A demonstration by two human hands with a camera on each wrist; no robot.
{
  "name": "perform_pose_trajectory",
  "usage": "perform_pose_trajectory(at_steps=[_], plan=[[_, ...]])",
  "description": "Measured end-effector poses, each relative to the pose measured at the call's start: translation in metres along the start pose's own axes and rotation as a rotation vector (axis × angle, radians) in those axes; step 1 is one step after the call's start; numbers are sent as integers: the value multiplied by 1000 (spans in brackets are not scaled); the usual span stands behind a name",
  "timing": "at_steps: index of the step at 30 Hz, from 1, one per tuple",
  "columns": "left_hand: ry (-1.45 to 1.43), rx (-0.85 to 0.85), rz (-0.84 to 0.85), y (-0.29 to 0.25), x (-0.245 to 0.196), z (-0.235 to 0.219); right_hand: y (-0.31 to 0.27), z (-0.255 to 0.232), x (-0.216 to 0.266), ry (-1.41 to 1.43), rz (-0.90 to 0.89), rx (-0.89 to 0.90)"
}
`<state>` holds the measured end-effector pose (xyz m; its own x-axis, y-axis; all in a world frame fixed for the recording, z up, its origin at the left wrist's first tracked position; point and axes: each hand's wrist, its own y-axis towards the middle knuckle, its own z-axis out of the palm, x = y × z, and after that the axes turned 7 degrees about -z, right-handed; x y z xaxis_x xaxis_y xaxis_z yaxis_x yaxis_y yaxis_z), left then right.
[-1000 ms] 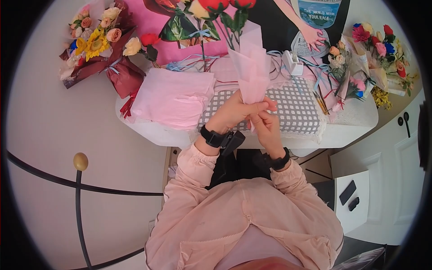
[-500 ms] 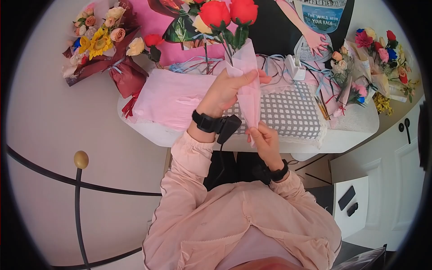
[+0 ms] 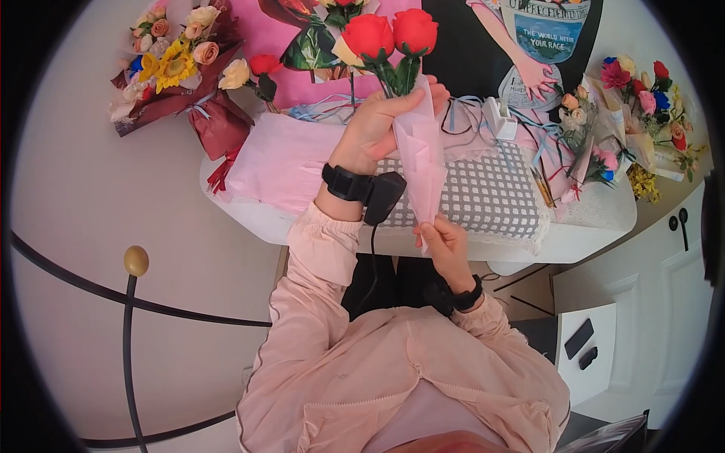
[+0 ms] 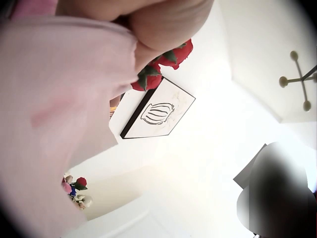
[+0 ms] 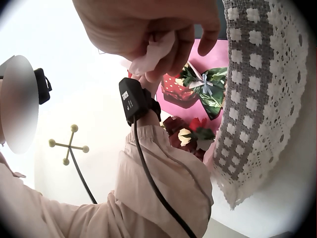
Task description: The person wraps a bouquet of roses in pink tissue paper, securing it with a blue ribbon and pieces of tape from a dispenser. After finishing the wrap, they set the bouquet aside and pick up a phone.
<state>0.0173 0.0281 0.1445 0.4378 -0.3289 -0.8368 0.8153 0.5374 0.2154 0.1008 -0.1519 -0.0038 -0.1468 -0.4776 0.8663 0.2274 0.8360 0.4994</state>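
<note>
A small bouquet of red roses (image 3: 393, 34), wrapped in a cone of pale pink paper (image 3: 423, 151), is held upright over the table's front part. My left hand (image 3: 375, 124) grips its upper part just below the blooms, thumb across the front and fingers round behind. At the bottom, my right hand (image 3: 447, 245) pinches the narrow end of the wrap. In the right wrist view, a crumpled paper tip (image 5: 156, 54) pokes out between the right fingers. Pink paper fills much of the left wrist view, hiding most of the stems.
Pink paper sheets (image 3: 279, 162) lie on the table's left, beside a grey-and-white checked cloth (image 3: 495, 189). A maroon-wrapped bouquet (image 3: 219, 124) stands at the left; several more flowers (image 3: 657, 98) are at the right. Ribbons (image 3: 317, 111) and a white box-like object (image 3: 501, 118) lie behind.
My left hand has moved up the wrap from near the right hand to just under the roses. The right hand stays at the bottom end, slightly lower. More of the blooms shows.
</note>
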Motion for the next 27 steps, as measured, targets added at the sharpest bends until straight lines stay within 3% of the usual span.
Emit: perform_pose_trajectory(at_steps=[7,10,12,15,18,27], plan=[[-139,144,257,-1,-7,-14,14,-3,5,72,22,-56],[-117,-228,115,-32,21,-18,45,-12,15,105,12,-111],[83,-297,63,-49,46,-12,64,-17,14,61,-30,-134],[324,-287,117,-54,80,-2,80,-14,2,89,-90,-152],[403,-168,90,-47,91,-16,84,-6,-5,104,-138,-162],[156,8,17,-40,94,-31,77,-13,-11,42,-110,-89]])
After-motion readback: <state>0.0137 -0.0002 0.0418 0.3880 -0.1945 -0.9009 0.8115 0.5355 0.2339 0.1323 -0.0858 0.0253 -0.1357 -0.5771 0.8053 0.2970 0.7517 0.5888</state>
